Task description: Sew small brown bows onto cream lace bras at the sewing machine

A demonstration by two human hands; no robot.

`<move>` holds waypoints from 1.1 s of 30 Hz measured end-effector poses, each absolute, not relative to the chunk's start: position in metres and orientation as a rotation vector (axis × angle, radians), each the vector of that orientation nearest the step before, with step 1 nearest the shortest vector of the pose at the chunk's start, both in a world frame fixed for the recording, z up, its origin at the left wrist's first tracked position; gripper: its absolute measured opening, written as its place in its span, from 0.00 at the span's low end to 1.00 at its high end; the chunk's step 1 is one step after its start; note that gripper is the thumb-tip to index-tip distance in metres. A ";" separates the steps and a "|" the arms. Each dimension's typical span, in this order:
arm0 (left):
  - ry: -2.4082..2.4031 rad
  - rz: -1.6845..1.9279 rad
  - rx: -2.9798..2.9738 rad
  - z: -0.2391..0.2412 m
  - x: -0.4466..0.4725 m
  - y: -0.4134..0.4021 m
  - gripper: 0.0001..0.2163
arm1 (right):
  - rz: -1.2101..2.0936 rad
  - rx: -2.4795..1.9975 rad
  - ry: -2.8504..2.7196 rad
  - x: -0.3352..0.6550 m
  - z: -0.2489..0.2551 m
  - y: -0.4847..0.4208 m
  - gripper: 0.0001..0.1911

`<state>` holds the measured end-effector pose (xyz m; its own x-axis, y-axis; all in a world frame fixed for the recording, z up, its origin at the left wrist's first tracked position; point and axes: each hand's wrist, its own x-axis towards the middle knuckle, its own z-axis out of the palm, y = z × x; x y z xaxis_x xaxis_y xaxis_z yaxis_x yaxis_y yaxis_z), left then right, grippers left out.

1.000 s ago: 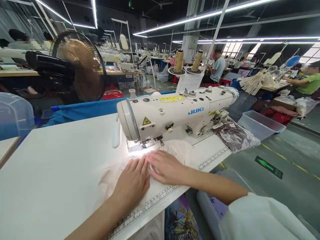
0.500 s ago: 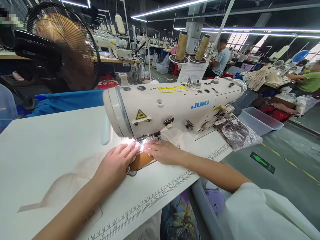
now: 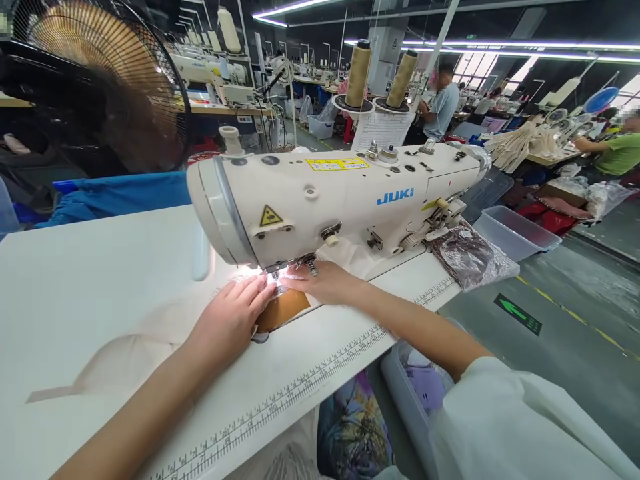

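L hand [image 3: 233,313] rests palm-down w/ fingers extended, grip unclenched, on the pale fabric [image 3: 107,367], & R hand [image 3: 323,283] is just beside it under the head of the sewing m/c [image 3: 295,213], prob. so the fabric lies flat from both sides at the lit needle area [image 3: 274,275]. R fingertips are partly hidden there, so can't tell if that grip pinches or just presses. Rest of the fabric spreads L across the worktop [image 3: 50,280], w/ some beyond the R hand, prob. to limit drag.
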<state>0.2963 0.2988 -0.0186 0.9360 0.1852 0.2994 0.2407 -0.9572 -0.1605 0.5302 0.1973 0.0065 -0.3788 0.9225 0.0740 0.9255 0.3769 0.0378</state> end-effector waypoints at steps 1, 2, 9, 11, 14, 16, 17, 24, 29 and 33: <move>-0.328 -0.415 -2.906 -0.018 0.297 0.299 0.27 | -0.099 -1.741 -2.570 0.530 0.009 0.197 0.24; -0.333 -0.410 -2.915 -0.018 0.297 0.300 0.27 | -0.081 -1.746 -2.570 0.529 0.011 0.197 0.23; -0.403 -0.329 -2.952 -0.014 0.298 0.298 0.26 | -0.165 -1.770 -2.626 0.528 0.014 0.199 0.26; -0.402 -0.292 -2.918 -0.013 0.298 0.295 0.26 | -0.213 -1.786 -2.625 0.527 0.010 0.199 0.27; -0.421 -0.223 -2.872 -0.010 0.299 0.290 0.26 | -0.277 -1.788 -2.624 0.527 0.007 0.198 0.30; -0.444 -0.174 -2.844 -0.008 0.299 0.287 0.27 | -0.287 -1.781 -2.636 0.527 0.007 0.198 0.31; -0.449 -0.159 -2.832 -0.007 0.299 0.286 0.27 | -0.288 -1.781 -2.644 0.527 0.007 0.198 0.30; -0.476 -0.251 -2.921 -0.010 0.298 0.285 0.27 | -0.376 -1.812 -2.662 0.524 0.008 0.197 0.30; -0.360 -0.309 -2.904 -0.007 0.299 0.289 0.27 | -0.328 -1.800 -2.626 0.525 0.007 0.197 0.29; -0.212 -0.475 -2.848 -0.005 0.302 0.280 0.22 | -0.168 -1.777 -2.541 0.521 0.008 0.199 0.21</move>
<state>0.3015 0.2801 -0.0049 0.9364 0.1016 0.3360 0.1818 -0.9592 -0.2167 0.5210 0.1994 0.0082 -0.3447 0.9342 0.0916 0.9381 0.3395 0.0680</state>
